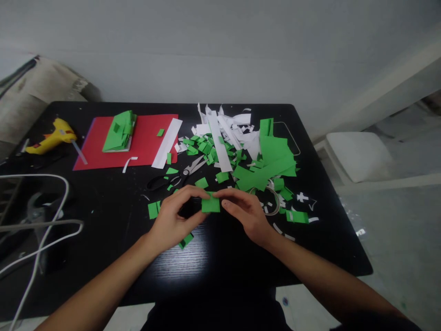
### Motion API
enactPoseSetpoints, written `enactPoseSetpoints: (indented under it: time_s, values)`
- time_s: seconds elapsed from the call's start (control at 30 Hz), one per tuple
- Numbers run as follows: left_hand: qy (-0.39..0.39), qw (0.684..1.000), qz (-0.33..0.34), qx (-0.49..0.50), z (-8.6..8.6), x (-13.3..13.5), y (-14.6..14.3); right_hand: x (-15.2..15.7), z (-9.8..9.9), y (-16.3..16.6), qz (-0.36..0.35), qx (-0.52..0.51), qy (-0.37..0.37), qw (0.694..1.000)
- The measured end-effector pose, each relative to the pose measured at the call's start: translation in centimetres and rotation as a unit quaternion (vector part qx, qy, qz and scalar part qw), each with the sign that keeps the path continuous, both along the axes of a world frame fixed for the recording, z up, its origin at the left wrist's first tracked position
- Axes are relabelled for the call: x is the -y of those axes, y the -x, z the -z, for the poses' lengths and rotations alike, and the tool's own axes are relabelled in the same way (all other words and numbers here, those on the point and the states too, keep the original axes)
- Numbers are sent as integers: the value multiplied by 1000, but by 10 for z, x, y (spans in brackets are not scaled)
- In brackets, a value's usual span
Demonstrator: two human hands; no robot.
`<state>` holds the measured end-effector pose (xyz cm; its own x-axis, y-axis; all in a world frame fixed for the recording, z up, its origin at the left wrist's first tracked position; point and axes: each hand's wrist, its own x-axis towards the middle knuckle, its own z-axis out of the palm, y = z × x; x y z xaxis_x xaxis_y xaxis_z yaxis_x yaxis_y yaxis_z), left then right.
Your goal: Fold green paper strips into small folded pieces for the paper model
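Note:
Over the near middle of the table, a small green paper piece (211, 205) with a fold line near its top is held up between my hands. Finger and thumb of my left hand (175, 215) pinch its left side. My right hand (248, 214) has its index fingertip on the upper right corner, with the thumb close beside the right edge. Just beyond my hands lie black-handled scissors (193, 166), partly opened, among green scraps (201, 183). Another green piece (186, 241) sits below my left wrist, partly hidden.
A red sheet (144, 138) bears a green paper stack (119, 133). Left of it lies a yellow glue gun (57, 137). White strips (219, 142), green sheets (275, 154) and a tape roll (275, 202) are at right. A white cable (67, 193) loops over the left side.

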<state>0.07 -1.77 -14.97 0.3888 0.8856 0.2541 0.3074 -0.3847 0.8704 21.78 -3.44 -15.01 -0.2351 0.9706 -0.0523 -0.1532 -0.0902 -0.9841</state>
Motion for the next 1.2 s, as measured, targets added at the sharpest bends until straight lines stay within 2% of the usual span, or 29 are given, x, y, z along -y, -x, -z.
enactPoseSetpoints:
  time_s: [0.27, 0.67, 0.83, 1.03, 1.2]
  values:
    - [46, 998, -47, 14, -1, 1, -3, 1, 11, 5, 5, -9, -27, 1000]
    - [88, 995, -39, 35, -1, 3, -8, -2, 10, 7, 74, 48, 9, 996]
    - [77, 996, -23, 47, 0, 2, -7, -4, 7, 5, 48, 20, 15, 999]
    - [105, 990, -52, 75, -2, 2, -9, -1, 2, 3, 11, 14, 24, 1000]
    - [113, 990, -63, 58, -3, 2, -9, -1, 2, 4, 35, 21, 35, 999]
